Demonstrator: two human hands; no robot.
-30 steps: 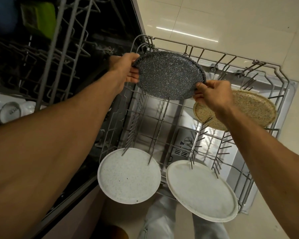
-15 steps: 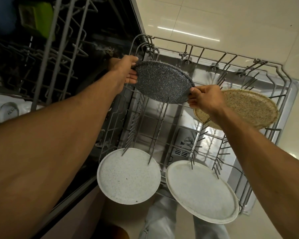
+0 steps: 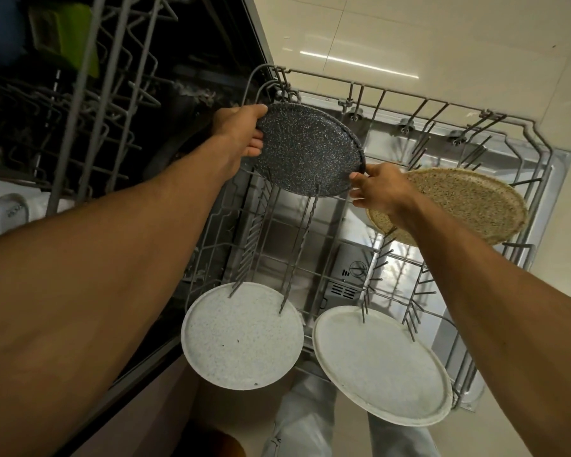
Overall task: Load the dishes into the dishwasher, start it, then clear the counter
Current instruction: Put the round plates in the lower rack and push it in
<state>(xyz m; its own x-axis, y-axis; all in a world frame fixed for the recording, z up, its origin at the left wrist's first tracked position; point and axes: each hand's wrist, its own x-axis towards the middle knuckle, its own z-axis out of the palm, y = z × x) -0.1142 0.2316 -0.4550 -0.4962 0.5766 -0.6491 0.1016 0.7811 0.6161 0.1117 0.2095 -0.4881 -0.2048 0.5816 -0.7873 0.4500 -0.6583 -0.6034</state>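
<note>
A dark speckled plate (image 3: 307, 150) stands among the tines at the far left of the pulled-out lower rack (image 3: 409, 103). My left hand (image 3: 241, 131) grips its left rim, thumb on top. My right hand (image 3: 376, 189) pinches its lower right rim. A tan speckled plate (image 3: 468, 199) stands behind my right hand. Two white plates sit at the near end of the rack: a speckled one (image 3: 243, 338) on the left and a plain one (image 3: 381, 364) on the right.
The upper rack (image 3: 89, 77) sticks out at the left with a green item (image 3: 70, 28) and white cups (image 3: 7, 209) in it. The open dishwasher door (image 3: 350, 268) lies under the lower rack. Beige floor tiles surround it, and my legs (image 3: 304, 420) show below.
The dark plate has come down and to the left between the tines, tilting more upright. Both hands moved with it.
</note>
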